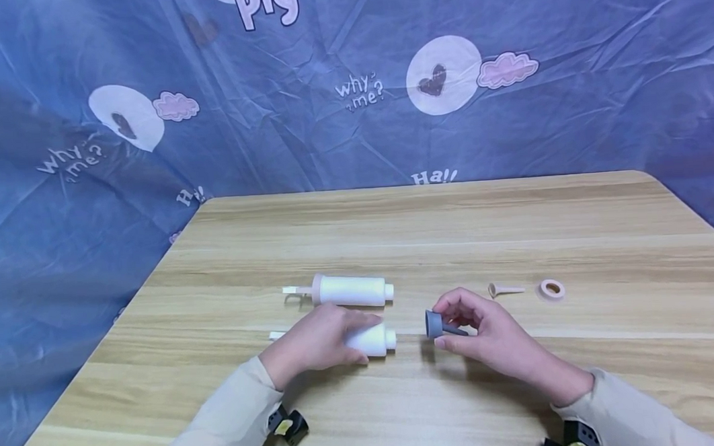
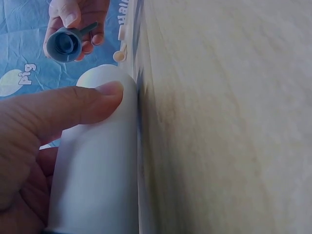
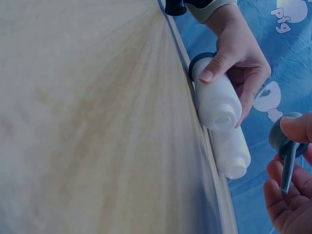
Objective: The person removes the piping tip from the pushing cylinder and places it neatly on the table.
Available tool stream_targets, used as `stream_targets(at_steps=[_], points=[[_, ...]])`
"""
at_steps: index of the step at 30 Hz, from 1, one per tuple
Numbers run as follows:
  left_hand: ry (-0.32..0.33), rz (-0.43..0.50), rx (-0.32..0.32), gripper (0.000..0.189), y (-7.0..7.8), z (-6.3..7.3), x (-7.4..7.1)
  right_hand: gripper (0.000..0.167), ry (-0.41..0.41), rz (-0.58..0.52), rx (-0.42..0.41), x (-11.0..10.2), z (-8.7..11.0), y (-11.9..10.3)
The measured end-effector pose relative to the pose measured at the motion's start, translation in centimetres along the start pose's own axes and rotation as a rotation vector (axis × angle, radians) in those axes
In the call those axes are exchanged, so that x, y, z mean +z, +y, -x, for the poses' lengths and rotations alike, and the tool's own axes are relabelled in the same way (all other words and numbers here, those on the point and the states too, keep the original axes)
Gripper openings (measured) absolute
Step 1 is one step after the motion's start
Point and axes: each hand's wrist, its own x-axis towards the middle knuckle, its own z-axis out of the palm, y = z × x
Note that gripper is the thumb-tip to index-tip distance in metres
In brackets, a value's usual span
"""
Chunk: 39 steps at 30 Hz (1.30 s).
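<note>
My left hand [image 1: 319, 338] grips a white plunger tube [image 1: 370, 341] that lies on its side on the table, its narrow neck facing right. In the left wrist view the thumb [image 2: 100, 100] lies across the top of the barrel. In the right wrist view a dark collar [image 3: 199, 62] rings the tube's far end. Just right of the neck, apart from it, my right hand [image 1: 484, 327] pinches a grey-blue funnel-shaped nozzle [image 1: 434, 324]. Its wide round mouth points at the tube and its thin spout toward my palm.
Behind the held tube lies a second white plunger tube [image 1: 353, 290] with a pink collar and handle. A small pink nozzle [image 1: 507, 289] and a pink ring [image 1: 552, 289] lie beyond my right hand. A blue printed cloth [image 1: 303, 118] hangs behind the wooden table [image 1: 454, 224].
</note>
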Motion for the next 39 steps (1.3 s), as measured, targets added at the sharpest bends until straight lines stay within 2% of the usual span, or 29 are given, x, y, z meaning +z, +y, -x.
stream_targets(at_steps=[10, 22, 28, 31, 34, 37, 39], points=[[0.005, 0.000, -0.020, 0.057, 0.1, 0.0, 0.1, 0.032, -0.005, -0.017, 0.008, 0.0, 0.1, -0.1], [-0.032, -0.014, -0.112, 0.063, 0.3, 0.0, 0.0, 0.033, -0.013, -0.027, 0.024, 0.1, 0.3, 0.0], [-0.023, -0.024, -0.098, 0.072, 0.5, 0.1, -0.3, 0.033, -0.023, -0.025, 0.048, 0.1, 0.2, -0.2], [0.035, 0.004, -0.052, 0.069, 0.7, 0.0, -0.3, 0.032, -0.023, -0.026, 0.042, 0.1, 0.2, -0.1], [0.149, 0.076, 0.011, 0.059, 1.0, -0.4, -0.1, 0.032, -0.020, -0.030, 0.020, 0.1, 0.2, -0.1], [0.266, 0.196, 0.059, 0.049, 1.5, -0.7, 0.1, 0.032, -0.020, -0.042, -0.002, 0.1, 0.2, -0.1], [0.307, 0.291, 0.065, 0.045, 2.1, -0.9, 0.3, 0.032, -0.021, -0.049, -0.013, 0.2, 0.2, -0.1]])
